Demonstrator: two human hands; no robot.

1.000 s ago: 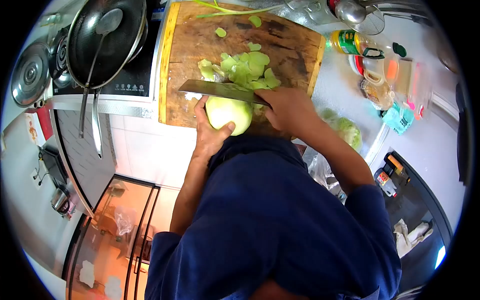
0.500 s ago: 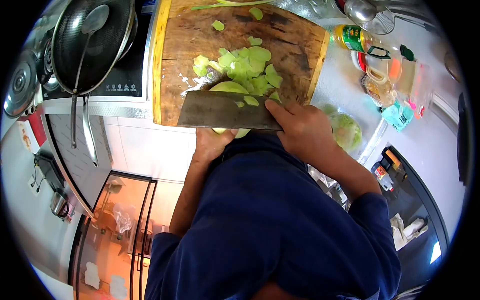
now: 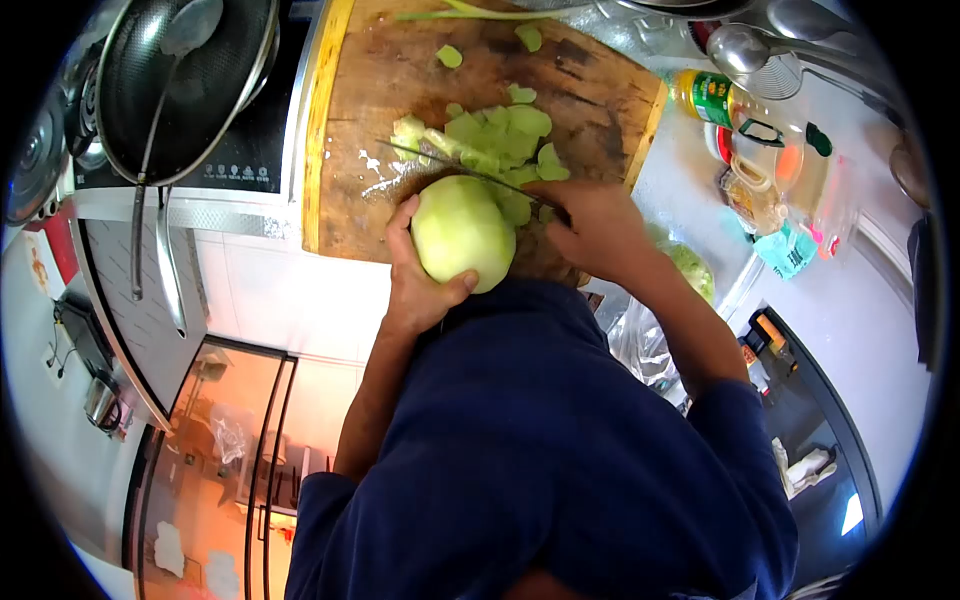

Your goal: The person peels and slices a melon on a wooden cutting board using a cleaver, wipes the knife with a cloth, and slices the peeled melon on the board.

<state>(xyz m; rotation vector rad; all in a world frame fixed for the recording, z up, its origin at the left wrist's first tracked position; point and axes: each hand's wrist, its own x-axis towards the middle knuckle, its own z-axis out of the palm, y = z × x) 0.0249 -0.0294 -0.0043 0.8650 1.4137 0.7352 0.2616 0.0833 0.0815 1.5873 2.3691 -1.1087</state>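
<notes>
My left hand (image 3: pixel 418 290) is closed around a round, pale-green peeled vegetable (image 3: pixel 463 235) that looks like a kohlrabi, fingers on its left side and thumb at its lower right. It is held at the near edge of the wooden cutting board (image 3: pixel 390 60). In my right hand (image 3: pixel 600 232) is a cleaver (image 3: pixel 455 165), its handle hidden by the fingers. The blade shows nearly edge-on, just beyond the vegetable. Behind the blade lies a pile of green peelings (image 3: pixel 510 130), with a few separate pieces farther up the board.
A wok (image 3: pixel 170 110) with a ladle (image 3: pixel 160 110) in it stands on the cooktop at left. Long green stalks (image 3: pixel 480 13) lie at the board's far edge. Right of the board are an oil bottle (image 3: pixel 712 98), other containers and a bagged green vegetable (image 3: pixel 690 270).
The cleaver has turned from its broad face showing to nearly edge-on and moved slightly away from me. The round vegetable, mostly hidden before, is now in full view, raised in my left hand.
</notes>
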